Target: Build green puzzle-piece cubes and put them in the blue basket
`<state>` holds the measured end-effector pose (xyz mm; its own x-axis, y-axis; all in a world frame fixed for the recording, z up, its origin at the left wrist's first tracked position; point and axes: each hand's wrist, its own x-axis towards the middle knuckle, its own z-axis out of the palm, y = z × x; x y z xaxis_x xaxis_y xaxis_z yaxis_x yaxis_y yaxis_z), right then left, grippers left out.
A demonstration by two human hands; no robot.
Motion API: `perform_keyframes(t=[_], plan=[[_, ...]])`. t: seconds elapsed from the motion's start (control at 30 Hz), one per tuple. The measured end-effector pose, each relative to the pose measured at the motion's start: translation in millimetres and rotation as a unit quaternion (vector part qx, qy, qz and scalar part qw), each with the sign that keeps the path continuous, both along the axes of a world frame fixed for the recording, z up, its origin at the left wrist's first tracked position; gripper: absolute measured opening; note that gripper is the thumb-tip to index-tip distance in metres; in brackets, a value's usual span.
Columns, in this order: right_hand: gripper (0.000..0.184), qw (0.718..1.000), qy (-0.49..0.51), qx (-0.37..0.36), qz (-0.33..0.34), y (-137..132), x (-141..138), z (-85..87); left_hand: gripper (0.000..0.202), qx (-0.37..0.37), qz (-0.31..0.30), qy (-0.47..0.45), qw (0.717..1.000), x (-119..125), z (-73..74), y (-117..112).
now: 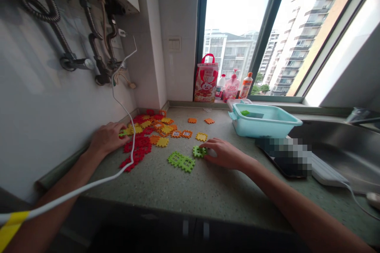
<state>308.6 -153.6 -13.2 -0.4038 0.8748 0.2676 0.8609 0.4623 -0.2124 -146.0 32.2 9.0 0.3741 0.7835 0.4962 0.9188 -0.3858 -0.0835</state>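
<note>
Two joined green notched plastic squares [181,161], my right hand [223,153] pinching a single green notched square [198,151] at their two o'clock, my left hand [109,137] at ten o'clock touching a lime-green plastic piece [123,133], whether gripped I cannot tell

One camera on the person's head looks forward and down across the bench [160,184], near enough to take in the left grip [110,137] and the right grip [219,152], and reaches the window [271,19] beyond; its dim lower edge probably shows cabinet fronts [166,231].
</note>
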Motion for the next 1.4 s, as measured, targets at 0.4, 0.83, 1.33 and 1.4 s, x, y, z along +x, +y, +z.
perform_keyframes(t=[0.4,0.83,1.33,1.4], plan=[[0.038,1.0,0.02,-0.007,0.0,2.4,1.5,-3.5,0.029,-0.094,-0.397,-0.099,0.908,80.6,11.8,-59.5],[0.038,1.0,0.019,0.009,0.0,1.4,-0.9,-0.6,0.05,-0.219,-0.532,-0.095,0.812,136.7,-0.8,-79.2],[0.034,1.0,0.021,0.01,-0.003,1.6,-2.5,0.5,0.042,-0.194,-0.575,-0.071,0.792,163.7,-11.1,-95.1],[0.034,1.0,0.019,0.009,-0.004,1.4,-2.5,0.8,0.053,-0.184,-0.55,-0.064,0.812,161.9,-7.3,-93.7]])
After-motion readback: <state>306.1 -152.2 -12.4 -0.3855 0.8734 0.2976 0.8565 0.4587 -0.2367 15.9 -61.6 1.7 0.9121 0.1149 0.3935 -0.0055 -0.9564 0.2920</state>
